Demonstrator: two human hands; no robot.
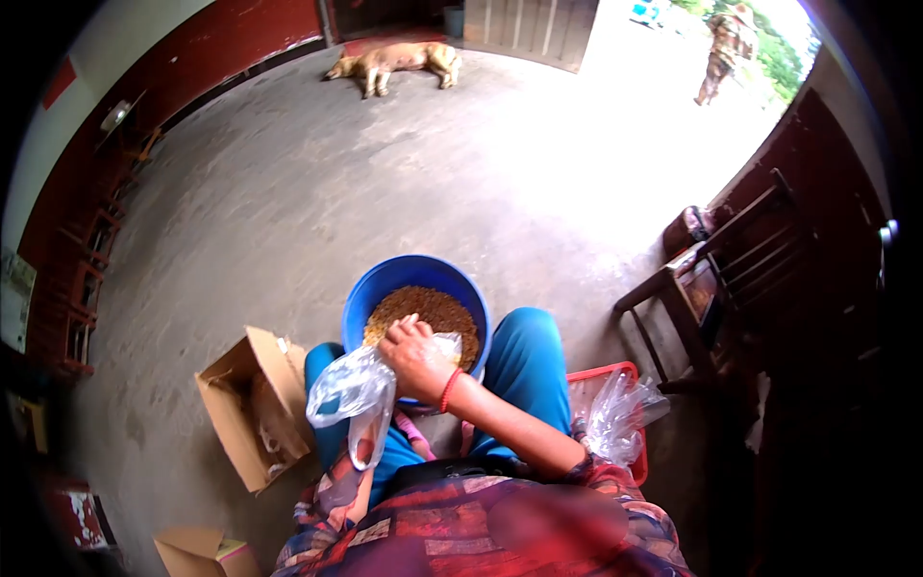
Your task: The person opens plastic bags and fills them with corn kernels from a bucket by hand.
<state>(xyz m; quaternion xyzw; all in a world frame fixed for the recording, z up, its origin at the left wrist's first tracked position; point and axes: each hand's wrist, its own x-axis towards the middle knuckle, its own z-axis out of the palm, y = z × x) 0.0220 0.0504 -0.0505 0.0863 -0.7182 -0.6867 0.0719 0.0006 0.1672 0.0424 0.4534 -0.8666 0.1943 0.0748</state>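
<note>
A right hand (pixel 418 362) grips a clear plastic bag (pixel 354 387), stretched from near left to far right over a blue bucket (pixel 351 293); the left hand's (pixel 371 429) grip, behind plastic, cannot be told.

From my head view, I see a grey concrete floor (pixel 240 221), scuffed and patchy, with glare toward the doorway. A dog (pixel 404 60) lies on its side at the far end. Nearer me, an open cardboard box (pixel 231 413) sits left of the blue bucket (pixel 356 298), whose base I cannot make out. A smaller box (pixel 197 553) is at lower left. On my right I have a red basket (pixel 639 462) and a dark wooden chair (pixel 663 288).
</note>
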